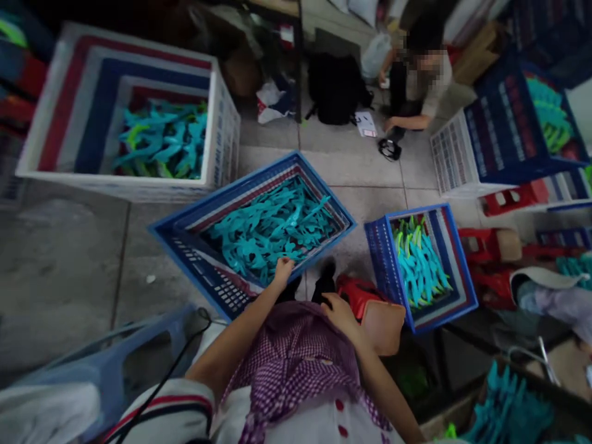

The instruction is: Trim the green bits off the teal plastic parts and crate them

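A blue crate [194, 231] on the floor in front of me holds a heap of teal plastic pieces [271, 228]. My left hand [282, 271] reaches down into its near edge, fingers curled on the teal pieces; whether it grips one I cannot tell. My right hand [340, 314] rests on my purple checked lap, fingers apart, beside a red stool [358, 293]. A smaller blue crate [383, 265] to my right holds teal and green pieces [419, 262].
A large white crate [222, 135] with teal pieces stands at the back left. Another person [419, 80] crouches at the back by a black bag [335, 86]. Stacked crates [499, 135] and red stools [485, 243] crowd the right. A pale blue chair [102, 364] is at my left.
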Tool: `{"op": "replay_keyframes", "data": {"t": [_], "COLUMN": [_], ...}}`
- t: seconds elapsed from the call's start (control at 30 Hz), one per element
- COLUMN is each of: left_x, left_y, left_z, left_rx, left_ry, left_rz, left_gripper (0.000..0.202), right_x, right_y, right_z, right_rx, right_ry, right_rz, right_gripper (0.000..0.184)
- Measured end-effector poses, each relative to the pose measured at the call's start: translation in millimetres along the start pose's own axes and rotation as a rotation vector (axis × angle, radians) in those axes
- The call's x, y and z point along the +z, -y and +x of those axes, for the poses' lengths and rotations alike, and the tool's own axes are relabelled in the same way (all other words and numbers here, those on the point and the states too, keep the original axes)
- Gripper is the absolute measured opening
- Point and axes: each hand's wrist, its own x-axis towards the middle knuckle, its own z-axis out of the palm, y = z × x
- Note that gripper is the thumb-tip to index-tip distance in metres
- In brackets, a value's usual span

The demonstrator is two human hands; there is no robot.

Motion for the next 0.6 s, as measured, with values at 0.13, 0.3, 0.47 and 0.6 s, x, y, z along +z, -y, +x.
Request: {"op": "replay_keyframes", "data": {"t": [0.13,0.3,0.47,0.6], "left_x": [-14.3,-9.7,1.8,-4.2], "left_y": [-5.2,-14.3,-15.1,-0.6], "left_z": [17.2,28.4,36.5,57.3], "left_rx": [-0.132,-0.247,-0.297,-0.295], "left_ry": [-0.066,-0.181,-0.226,-0.270], "left_rz": [-0.194,-0.364,-0.484,-0.494], "left_gripper": [0.037,0.037,0.037,0.037], "right_x": [-55.4,-129.1,-161.3,-142.4], "right_y": [14.3,27.3,39.7,46.2], "right_z": [79.5,179.9,248.2,284.7], "right_rx": [-0.152,-0.292,-0.354,-0.405], "right_ry": [0.247,0.397,0.423,0.440], "right_rz": [-0.328,-0.615,-0.787,-0.883], "right_gripper": [0.036,0.033,0.034,0.033]}}
